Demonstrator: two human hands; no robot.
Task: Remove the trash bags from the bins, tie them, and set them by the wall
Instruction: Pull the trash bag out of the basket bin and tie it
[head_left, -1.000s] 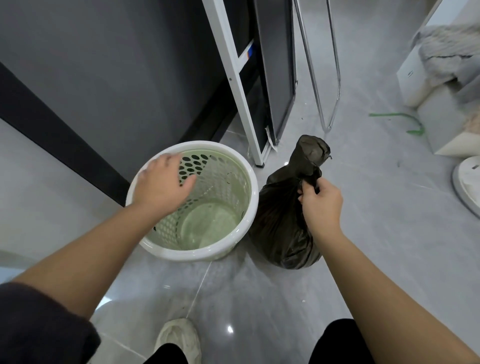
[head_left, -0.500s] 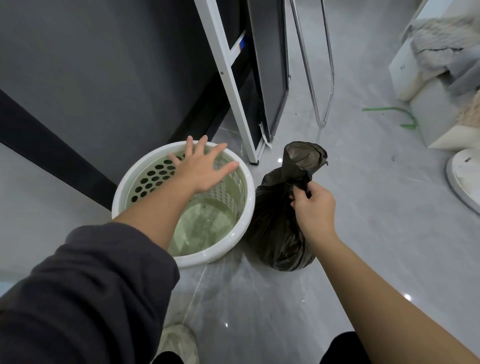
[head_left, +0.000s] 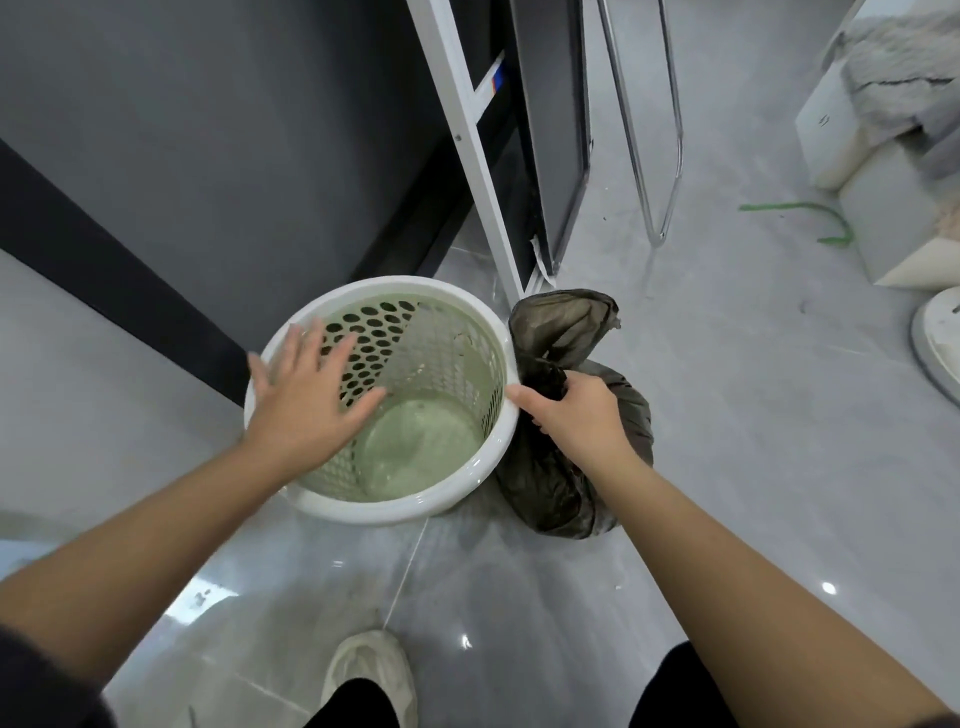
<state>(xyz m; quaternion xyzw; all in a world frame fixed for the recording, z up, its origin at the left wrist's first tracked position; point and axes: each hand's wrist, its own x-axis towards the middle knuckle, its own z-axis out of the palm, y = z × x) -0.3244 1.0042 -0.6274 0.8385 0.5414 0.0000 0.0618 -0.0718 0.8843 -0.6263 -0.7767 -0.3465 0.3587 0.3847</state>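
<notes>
The dark wall (head_left: 208, 156) runs close behind the bin (head_left: 395, 512), whose left rim nearly meets the black baseboard (head_left: 130, 291). The left hand (head_left: 306, 400) lies over that rim, fingers straight and spread apart. The right hand (head_left: 576, 415) has its fingers clamped on the neck of the trash bag (head_left: 561, 322), which sits on the floor (head_left: 753, 415) touching the bin's right side. A white frame leg (head_left: 467, 156) stands just behind. Open floor stretches right to the boxes (head_left: 883, 228).
</notes>
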